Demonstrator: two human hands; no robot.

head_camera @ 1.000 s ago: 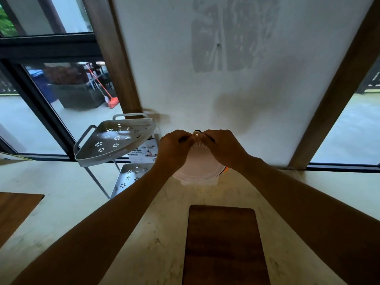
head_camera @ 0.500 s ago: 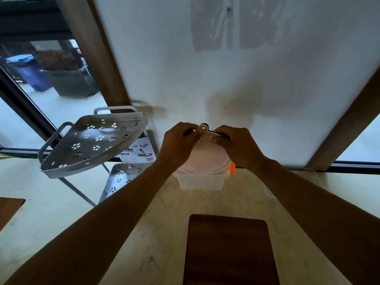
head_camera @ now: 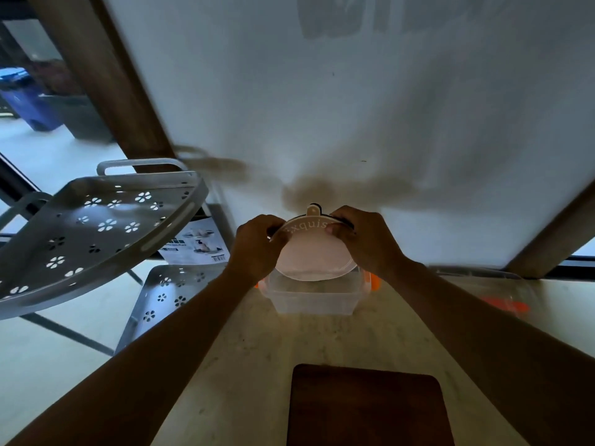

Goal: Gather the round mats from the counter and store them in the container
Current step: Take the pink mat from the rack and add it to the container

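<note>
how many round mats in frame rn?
2 that I can tell: a pale pink mat in front and a dark mat edge behind it, both held over the clear container. More may be hidden in the stack.

The pale marbled worktop (head_camera: 257,358) carries a clear container (head_camera: 310,297) with orange clips at the far edge, a dark wooden board (head_camera: 367,410) near, and a clear lid (head_camera: 489,294) far right.

board (head_camera: 367,407) before container (head_camera: 310,299); rack (head_camera: 96,226) left.
</note>
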